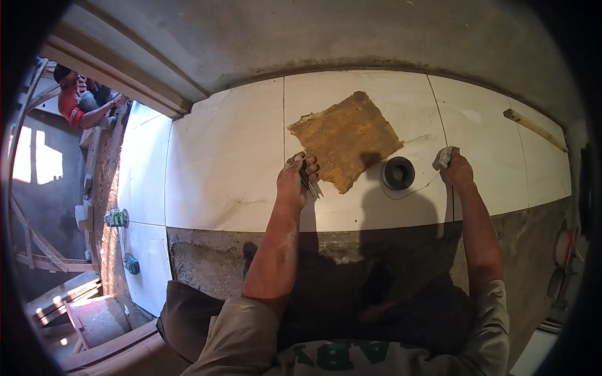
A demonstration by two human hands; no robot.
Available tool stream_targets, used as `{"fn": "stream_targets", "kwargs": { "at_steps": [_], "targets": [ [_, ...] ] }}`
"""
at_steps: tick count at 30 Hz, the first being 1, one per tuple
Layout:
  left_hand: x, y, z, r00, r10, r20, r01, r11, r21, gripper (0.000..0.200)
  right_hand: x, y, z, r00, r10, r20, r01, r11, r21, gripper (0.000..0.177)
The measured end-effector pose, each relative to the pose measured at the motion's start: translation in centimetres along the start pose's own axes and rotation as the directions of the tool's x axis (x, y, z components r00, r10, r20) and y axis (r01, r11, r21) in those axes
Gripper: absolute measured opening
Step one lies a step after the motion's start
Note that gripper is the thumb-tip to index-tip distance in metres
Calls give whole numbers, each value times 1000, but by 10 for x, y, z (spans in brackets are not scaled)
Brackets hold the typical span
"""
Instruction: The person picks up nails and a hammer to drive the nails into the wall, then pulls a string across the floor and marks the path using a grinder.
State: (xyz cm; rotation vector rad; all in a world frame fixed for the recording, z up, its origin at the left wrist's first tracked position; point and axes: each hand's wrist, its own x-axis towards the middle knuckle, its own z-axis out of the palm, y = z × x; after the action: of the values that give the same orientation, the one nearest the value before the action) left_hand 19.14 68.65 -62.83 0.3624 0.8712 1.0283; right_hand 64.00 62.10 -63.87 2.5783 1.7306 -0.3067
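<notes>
My left hand (293,178) is closed around a bunch of thin, pointed metal pieces (308,178), over the white floor tiles beside a piece of rough brown board (347,139). On the right, my right hand (458,170) grips a crumpled greyish-white rag (444,157) above a tile joint. Between the hands, a round black spool (398,173) lies on the tiles. A thin line (426,185) curves from the spool toward my right hand.
White tiles (226,150) run along the plastered wall (313,37). A wooden strip (535,129) lies far right. Bare rough floor (207,250) borders the tiles nearest me. Green-and-grey tools (116,217) stand at left, where another person (81,100) crouches beyond the doorway.
</notes>
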Motion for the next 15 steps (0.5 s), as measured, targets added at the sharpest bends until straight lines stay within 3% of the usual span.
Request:
{"fn": "stream_targets", "kwargs": {
  "at_steps": [4, 6, 8, 10, 12, 13, 15],
  "targets": [
    [2, -15, -16, 996, 84, -8, -82, 989, 121, 24, -2, 3, 0, 996, 74, 58, -75, 997, 19, 39],
    [3, -20, -23, 996, 90, -18, -87, 988, 125, 27, -4, 9, 4, 1000, -1, 30, 2, 999, -35, 35],
    [3, -15, -19, 991, 121, -58, -99, 950, 295, 28, -7, 1, -7, 996, 47, 73, -46, 999, -25, 35],
    [3, -14, -18, 986, 156, -62, -129, 940, 317, 30, -6, 2, -13, 991, 88, 100, -87, 996, -15, 38],
    [5, -14, -26, 966, 185, -178, -63, 844, 532, 32, -6, 9, -12, 991, 110, 78, -109, 994, -7, 40],
    [4, -16, -21, 972, 168, -163, -58, 848, 527, 32, -5, 16, -13, 993, 99, 61, -99, 995, 10, 42],
    [-3, -16, -15, 935, 291, -202, -96, 755, 648, 34, -4, 31, -14, 991, 125, 35, -125, 992, 0, 43]
  ]
}}
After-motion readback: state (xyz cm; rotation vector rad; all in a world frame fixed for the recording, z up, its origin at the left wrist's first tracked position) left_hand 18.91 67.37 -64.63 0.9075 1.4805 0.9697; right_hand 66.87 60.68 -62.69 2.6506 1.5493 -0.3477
